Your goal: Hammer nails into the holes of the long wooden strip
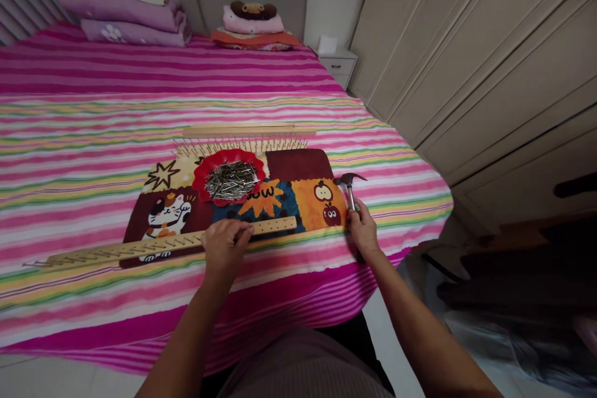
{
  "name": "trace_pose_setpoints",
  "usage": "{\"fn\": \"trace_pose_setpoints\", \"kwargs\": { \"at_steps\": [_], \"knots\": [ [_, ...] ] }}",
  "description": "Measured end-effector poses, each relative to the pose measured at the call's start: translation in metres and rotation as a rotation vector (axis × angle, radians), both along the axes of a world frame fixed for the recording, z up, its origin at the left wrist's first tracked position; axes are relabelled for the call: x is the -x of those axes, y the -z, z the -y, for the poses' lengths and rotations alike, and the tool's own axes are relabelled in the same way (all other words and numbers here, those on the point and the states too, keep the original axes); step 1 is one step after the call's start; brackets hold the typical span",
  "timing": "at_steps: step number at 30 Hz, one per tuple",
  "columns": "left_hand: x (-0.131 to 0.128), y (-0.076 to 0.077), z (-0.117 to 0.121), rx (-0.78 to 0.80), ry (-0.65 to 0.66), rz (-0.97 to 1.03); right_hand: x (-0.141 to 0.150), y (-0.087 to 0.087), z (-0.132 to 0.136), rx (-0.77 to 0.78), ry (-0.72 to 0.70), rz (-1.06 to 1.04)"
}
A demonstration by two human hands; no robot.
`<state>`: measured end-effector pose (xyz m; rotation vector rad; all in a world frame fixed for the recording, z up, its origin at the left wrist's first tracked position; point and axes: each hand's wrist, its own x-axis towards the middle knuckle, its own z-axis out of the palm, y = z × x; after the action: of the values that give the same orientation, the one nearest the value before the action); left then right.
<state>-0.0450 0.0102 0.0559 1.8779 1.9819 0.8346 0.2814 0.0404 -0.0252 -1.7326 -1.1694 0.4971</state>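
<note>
My left hand rests with curled fingers on a long wooden strip studded with nails, which lies across the front of a colourful cartoon mat. My right hand is closed round the handle of a small claw hammer, whose head lies on the mat's right edge. A red scalloped dish full of loose nails sits in the mat's middle. A second wooden strip with a row of nails lies behind the dish.
Everything lies on a bed with a pink striped sheet. Folded purple bedding and a pillow pile with a plush toy sit at the headboard. A white nightstand and beige wardrobe doors stand to the right.
</note>
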Motion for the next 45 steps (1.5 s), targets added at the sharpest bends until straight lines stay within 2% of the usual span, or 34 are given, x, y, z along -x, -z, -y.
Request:
{"fn": "trace_pose_setpoints", "kwargs": {
  "at_steps": [4, 7, 9, 13, 17, 24, 27, 32, 39, 42, 45],
  "knots": [
    [0.003, -0.001, -0.002, 0.05, 0.025, -0.028, 0.008, -0.017, 0.009, 0.022, -0.006, -0.019],
    [0.004, -0.001, -0.002, 0.064, 0.043, -0.03, 0.025, -0.041, 0.03, 0.002, -0.117, -0.008],
    [0.005, 0.0, -0.002, 0.064, 0.049, -0.026, 0.042, -0.061, 0.047, -0.028, -0.275, 0.005],
    [0.005, 0.003, -0.003, 0.065, 0.056, -0.015, 0.081, -0.098, 0.074, -0.075, -0.685, 0.063],
    [0.005, 0.007, -0.005, 0.062, 0.055, -0.057, 0.109, -0.111, 0.084, -0.109, -0.824, 0.106],
    [0.004, 0.012, -0.004, 0.028, 0.033, -0.063, 0.112, -0.105, 0.086, -0.069, -0.883, 0.262],
    [0.004, 0.014, -0.004, 0.022, 0.03, -0.042, 0.113, -0.115, 0.086, -0.083, -0.882, 0.282],
    [0.004, 0.014, -0.005, 0.03, 0.036, -0.01, 0.122, -0.135, 0.087, -0.205, -0.802, 0.297],
    [0.003, 0.014, -0.004, 0.026, 0.042, -0.003, 0.114, -0.12, 0.087, -0.098, -0.86, 0.389],
    [0.003, 0.013, -0.004, 0.045, 0.035, 0.01, 0.106, -0.118, 0.082, -0.124, -0.785, 0.358],
    [0.004, 0.01, -0.005, 0.072, 0.044, 0.015, 0.091, -0.108, 0.062, -0.139, -0.625, 0.298]
  ]
}}
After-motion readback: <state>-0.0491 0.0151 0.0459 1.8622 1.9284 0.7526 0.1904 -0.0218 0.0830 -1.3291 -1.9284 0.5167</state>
